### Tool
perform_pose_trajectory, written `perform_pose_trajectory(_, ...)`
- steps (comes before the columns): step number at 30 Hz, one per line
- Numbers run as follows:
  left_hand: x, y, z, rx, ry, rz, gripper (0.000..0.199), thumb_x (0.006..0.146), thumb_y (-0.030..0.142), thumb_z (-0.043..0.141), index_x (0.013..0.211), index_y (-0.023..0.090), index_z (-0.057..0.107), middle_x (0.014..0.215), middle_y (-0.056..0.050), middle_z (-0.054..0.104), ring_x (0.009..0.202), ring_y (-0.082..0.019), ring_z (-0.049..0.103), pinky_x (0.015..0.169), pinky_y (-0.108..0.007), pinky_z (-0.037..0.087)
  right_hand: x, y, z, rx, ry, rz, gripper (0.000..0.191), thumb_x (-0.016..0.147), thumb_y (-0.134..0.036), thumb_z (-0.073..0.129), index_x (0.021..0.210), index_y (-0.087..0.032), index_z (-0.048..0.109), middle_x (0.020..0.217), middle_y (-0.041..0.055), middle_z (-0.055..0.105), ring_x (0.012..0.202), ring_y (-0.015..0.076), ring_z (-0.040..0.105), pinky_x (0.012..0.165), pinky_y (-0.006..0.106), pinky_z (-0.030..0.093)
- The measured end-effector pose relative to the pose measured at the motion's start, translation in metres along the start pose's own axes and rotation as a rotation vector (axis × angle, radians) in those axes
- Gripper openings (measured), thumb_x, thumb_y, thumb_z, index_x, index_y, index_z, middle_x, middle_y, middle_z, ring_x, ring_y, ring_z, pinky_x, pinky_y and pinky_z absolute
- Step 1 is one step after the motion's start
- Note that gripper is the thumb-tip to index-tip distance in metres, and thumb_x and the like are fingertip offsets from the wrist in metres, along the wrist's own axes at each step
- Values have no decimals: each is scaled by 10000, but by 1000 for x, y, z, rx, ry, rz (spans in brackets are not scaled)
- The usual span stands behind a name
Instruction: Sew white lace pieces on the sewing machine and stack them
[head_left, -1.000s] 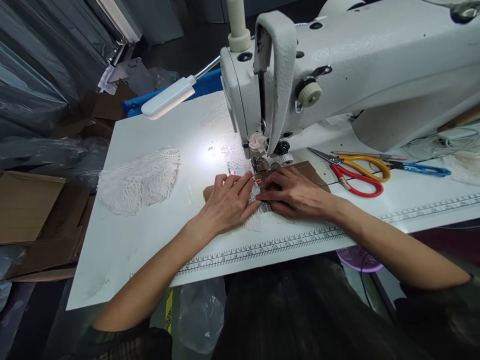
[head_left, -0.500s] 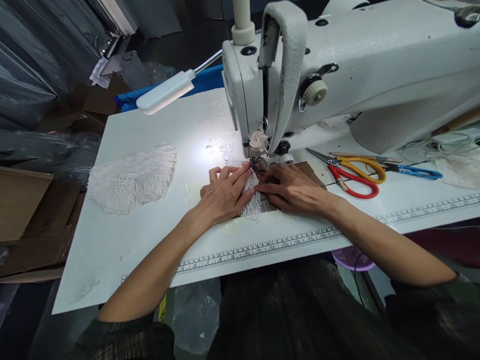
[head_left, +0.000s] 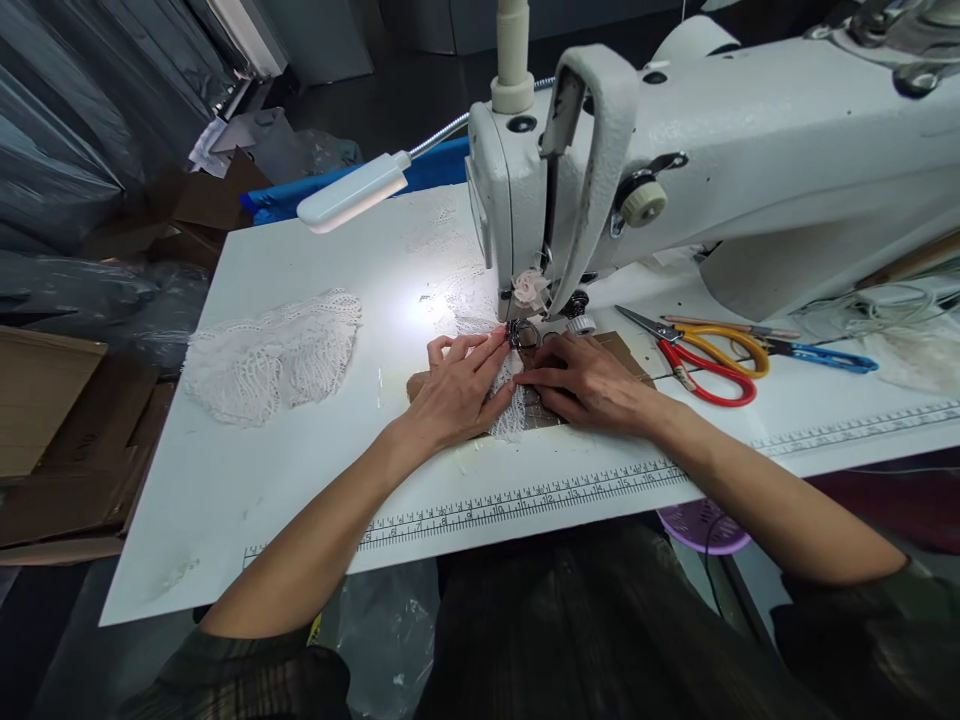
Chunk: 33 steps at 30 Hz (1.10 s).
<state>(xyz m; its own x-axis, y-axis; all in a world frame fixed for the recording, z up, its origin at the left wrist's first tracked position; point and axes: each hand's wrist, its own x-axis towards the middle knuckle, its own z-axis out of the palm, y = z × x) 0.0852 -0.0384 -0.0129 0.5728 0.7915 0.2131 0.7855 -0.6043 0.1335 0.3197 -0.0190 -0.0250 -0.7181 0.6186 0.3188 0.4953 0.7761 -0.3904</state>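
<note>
A strip of white lace (head_left: 510, 418) runs under the needle area of the white sewing machine (head_left: 517, 205). My left hand (head_left: 461, 390) lies flat on the lace, fingers stretched toward the presser foot (head_left: 522, 334). On the other side, my right hand (head_left: 589, 380) has curled fingers, its thumb and fingertips pinching at the lace's right edge; the exact grip is partly hidden. Beneath both hands is a brown plate (head_left: 544, 415) on the white table (head_left: 300, 500). Behind the left fingers, more lace spreads under the lamp's light.
Another gathered lace piece (head_left: 274, 355) lies on the left. Red-and-orange-handled scissors (head_left: 712, 365) and a blue-handled tool (head_left: 832, 357) are at the right. A lamp (head_left: 356, 192) hangs over the back. A printed ruler (head_left: 495, 510) follows the front edge; cardboard boxes (head_left: 45, 400) stand left.
The camera view has shifted slightly, so the scene sits a little to the right and lower. Both hands keep nearly the same pose at the lace.
</note>
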Motion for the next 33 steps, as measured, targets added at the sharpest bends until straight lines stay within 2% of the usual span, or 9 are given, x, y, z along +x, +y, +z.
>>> perform_pose_trajectory(5, -1, 3, 1, 82, 84, 39, 434, 1010, 338, 458, 1352, 86, 550, 1455, -224, 541, 1259, -353, 530, 1002, -537, 348, -1, 2, 2, 25, 12, -8, 307, 968, -264, 536, 1191, -256, 747, 1117, 121, 625, 1057, 266, 545, 897, 461, 474)
perform_pose_trajectory(10, -1, 3, 0, 58, 157, 157, 278, 1009, 243, 458, 1151, 165, 685, 1199, -95, 729, 975, -247, 650, 974, -500, 372, -1, 0, 1, -6, 22, -22, 304, 977, -261, 528, 1189, -249, 746, 1096, 119, 617, 1045, 264, 542, 897, 468, 483)
perform_pose_trajectory(13, -1, 2, -3, 67, 131, 159, 291, 997, 265, 465, 1139, 194, 709, 1236, -80, 725, 959, -262, 659, 954, -525, 381, -1, -1, 0, -37, 10, -19, 309, 972, -260, 531, 1203, -251, 736, 1109, 118, 613, 1048, 266, 535, 910, 475, 482)
perform_pose_trajectory(21, 2, 4, -8, 100, -3, 80, 374, 996, 333, 443, 1261, 183, 660, 1340, -118, 663, 1039, -322, 629, 895, -532, 417, 1, -1, 0, -74, -51, -6, 346, 973, -243, 521, 1284, -225, 670, 1131, 141, 593, 1050, 277, 528, 956, 513, 473)
perform_pose_trajectory(26, 5, 4, -7, 87, -16, 20, 380, 1008, 334, 430, 1286, 177, 636, 1397, -131, 619, 1079, -330, 604, 905, -555, 413, 5, -6, -1, -131, -38, 21, 391, 997, -232, 449, 1357, -197, 597, 1158, 163, 555, 1082, 291, 498, 987, 512, 476)
perform_pose_trajectory(30, 7, 5, -5, 85, -10, -28, 386, 1013, 336, 437, 1311, 167, 615, 1414, -136, 603, 1100, -325, 597, 922, -551, 409, 8, -11, -3, -200, -56, 43, 403, 1006, -222, 411, 1377, -171, 562, 1182, 182, 528, 1054, 292, 489, 953, 488, 492)
perform_pose_trajectory(33, 10, 7, -2, 88, 5, -71, 398, 1018, 342, 441, 1341, 168, 596, 1431, -143, 587, 1134, -329, 580, 928, -543, 408, 11, -13, -2, -255, -72, 93, 397, 1002, -202, 376, 1347, -169, 570, 1101, 177, 535, 985, 289, 499, 840, 449, 508)
